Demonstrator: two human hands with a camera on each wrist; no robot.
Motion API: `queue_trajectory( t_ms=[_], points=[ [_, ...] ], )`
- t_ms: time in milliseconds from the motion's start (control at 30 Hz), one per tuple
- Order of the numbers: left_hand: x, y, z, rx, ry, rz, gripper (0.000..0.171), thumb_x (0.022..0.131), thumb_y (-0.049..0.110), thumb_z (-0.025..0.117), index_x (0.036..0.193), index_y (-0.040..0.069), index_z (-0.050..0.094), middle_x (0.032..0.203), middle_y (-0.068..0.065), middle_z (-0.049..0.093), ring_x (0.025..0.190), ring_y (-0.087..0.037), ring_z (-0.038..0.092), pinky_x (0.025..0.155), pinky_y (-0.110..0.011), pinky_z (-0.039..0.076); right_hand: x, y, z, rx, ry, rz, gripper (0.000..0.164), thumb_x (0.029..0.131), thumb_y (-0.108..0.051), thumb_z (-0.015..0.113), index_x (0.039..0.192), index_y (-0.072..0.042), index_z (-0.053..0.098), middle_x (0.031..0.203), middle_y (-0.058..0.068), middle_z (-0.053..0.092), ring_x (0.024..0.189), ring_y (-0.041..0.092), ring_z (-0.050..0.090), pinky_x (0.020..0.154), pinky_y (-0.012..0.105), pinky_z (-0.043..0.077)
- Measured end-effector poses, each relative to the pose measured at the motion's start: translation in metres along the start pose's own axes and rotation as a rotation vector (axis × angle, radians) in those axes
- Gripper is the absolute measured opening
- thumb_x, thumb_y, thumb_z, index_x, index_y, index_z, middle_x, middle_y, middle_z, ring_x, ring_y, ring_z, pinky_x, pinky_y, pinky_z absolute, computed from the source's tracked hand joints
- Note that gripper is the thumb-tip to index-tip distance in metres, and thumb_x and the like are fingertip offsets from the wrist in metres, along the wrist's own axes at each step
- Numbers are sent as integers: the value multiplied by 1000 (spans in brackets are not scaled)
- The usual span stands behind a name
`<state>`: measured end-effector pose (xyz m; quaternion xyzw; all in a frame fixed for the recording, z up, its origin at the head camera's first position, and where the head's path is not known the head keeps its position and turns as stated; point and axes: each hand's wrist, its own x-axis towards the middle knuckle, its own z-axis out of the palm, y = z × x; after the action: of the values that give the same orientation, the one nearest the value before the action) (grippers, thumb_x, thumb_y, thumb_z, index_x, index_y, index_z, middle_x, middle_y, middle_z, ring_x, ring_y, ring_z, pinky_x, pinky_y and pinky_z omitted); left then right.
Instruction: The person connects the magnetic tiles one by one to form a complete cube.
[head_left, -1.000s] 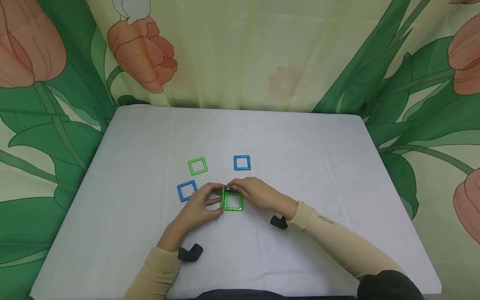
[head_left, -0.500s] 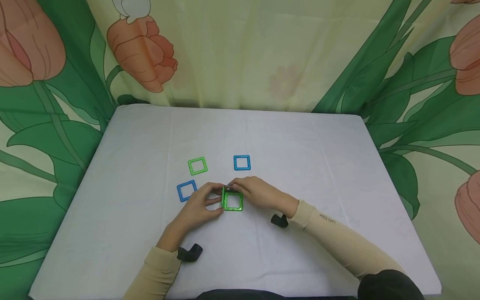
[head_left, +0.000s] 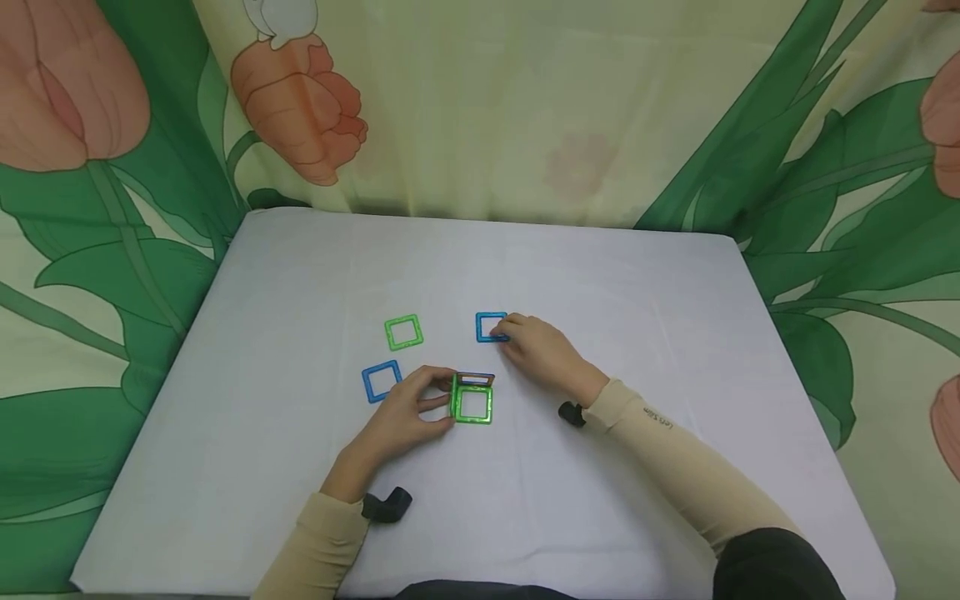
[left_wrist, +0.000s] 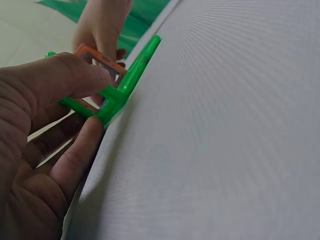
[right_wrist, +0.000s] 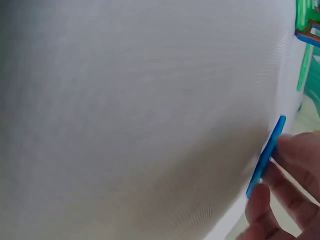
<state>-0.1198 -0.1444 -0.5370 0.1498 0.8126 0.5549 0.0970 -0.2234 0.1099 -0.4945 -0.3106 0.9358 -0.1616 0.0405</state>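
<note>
Square magnetic tiles with open centres lie on the white table. My left hand (head_left: 408, 410) holds the upright green tile (head_left: 453, 398) at the left of a small corner structure, thumb on one face in the left wrist view. A flat green tile (head_left: 473, 420) forms its base, and an orange-brown tile (left_wrist: 103, 58) with blue showing stands at its back. Farther back, my right hand (head_left: 543, 352) pinches the right side of a blue tile (head_left: 481, 327). In the right wrist view this blue tile (right_wrist: 266, 157) appears edge-on between thumb and fingers.
Another blue tile (head_left: 366, 385) lies flat just left of my left hand, partly behind its fingers. A loose green tile (head_left: 404, 332) lies farther back. Black wrist mounts (head_left: 388, 505) stick out from both sleeves. A flowered curtain (head_left: 480, 108) hangs behind the table.
My right hand has left the back of the corner structure and moved away to the rear blue tile, now pinching it. The left hand keeps its hold. The head view has shifted slightly.
</note>
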Motion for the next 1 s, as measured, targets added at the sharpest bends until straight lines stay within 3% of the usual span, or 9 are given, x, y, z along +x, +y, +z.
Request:
queue_trajectory(
  t_ms=[233,400,533,667,767,1000],
  points=[
    [0,1,2,2,4,-8,66,79,-4,84,138,11,57,128,-5,59,127,-26,62,96,-19,56,-2,7,1,-64,37,38,19,95,-14,75,113,-10,75,106,4,72,98,24,69,85,39,59],
    [0,1,2,1,6,13,68,79,-6,84,138,10,56,128,-6,59,127,-27,62,96,-20,56,-8,8,-3,-68,31,79,10,91,-11,74,100,-7,74,93,4,72,86,21,66,79,36,57],
    [1,2,1,-9,2,16,69,78,-7,83,139,10,56,129,-7,59,127,-28,61,98,-20,55,-16,9,-6,-4,-10,148,13,87,-9,71,99,-6,72,89,4,68,80,18,62,74,34,56],
    [1,3,1,-13,-1,6,70,78,-7,83,140,10,55,129,-8,59,128,-28,60,98,-21,55,-25,10,-7,55,4,180,17,84,-12,71,100,-8,71,87,1,66,78,16,60,72,32,54],
    [1,3,0,-12,4,2,69,78,-7,83,140,10,55,129,-8,59,127,-28,60,98,-21,55,-32,6,-10,113,18,196,18,83,-15,71,100,-11,69,85,-2,67,77,14,61,71,30,54],
    [0,4,-1,-21,-2,-6,69,78,-8,83,139,8,55,129,-9,59,127,-29,61,98,-20,55,-43,-10,-13,283,-40,271,16,80,-14,71,96,-13,68,79,-4,68,72,11,60,67,26,51]
  ],
)
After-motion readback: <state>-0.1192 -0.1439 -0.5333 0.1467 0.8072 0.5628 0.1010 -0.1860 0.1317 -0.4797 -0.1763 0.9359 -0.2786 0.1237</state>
